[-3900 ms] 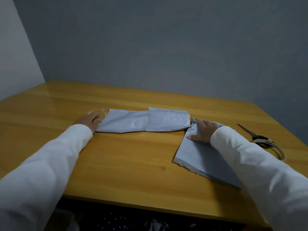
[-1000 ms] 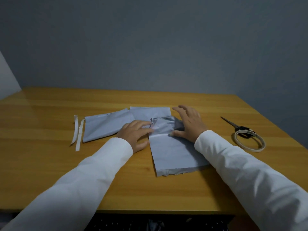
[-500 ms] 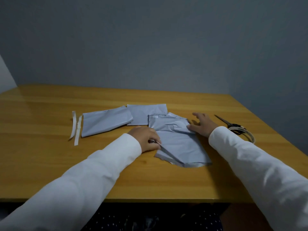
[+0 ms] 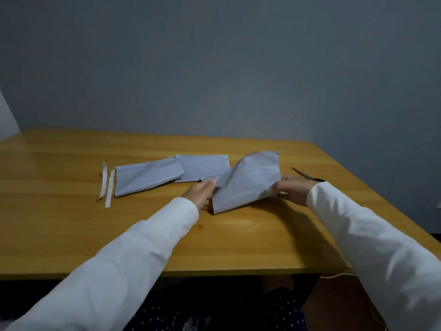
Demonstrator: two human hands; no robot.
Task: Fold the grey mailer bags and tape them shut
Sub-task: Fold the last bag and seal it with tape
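Mailer bag (image 4: 248, 182) now off the table (image 4: 71, 223), pinched between left hand (image 4: 200, 193) and right hand (image 4: 292, 188)

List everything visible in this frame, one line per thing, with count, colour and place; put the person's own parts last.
held mailer bag: 1, grey, lifted off the table between both hands, near right of centre.
folded mailer bags: 2, grey, flat on the table behind the hands; left one partly overlaps the middle one.
backing strips: 2, off-white, side by side on the table left of the folded bags.
scissors: 1, dark, far right on the table, mostly hidden behind the right hand.
table: 1, yellow-brown wood, fills the lower half.
wall: grey, behind the table.
left hand: 1, white sleeve, grips the held bag's left edge.
right hand: 1, white sleeve, grips the bag's right edge.
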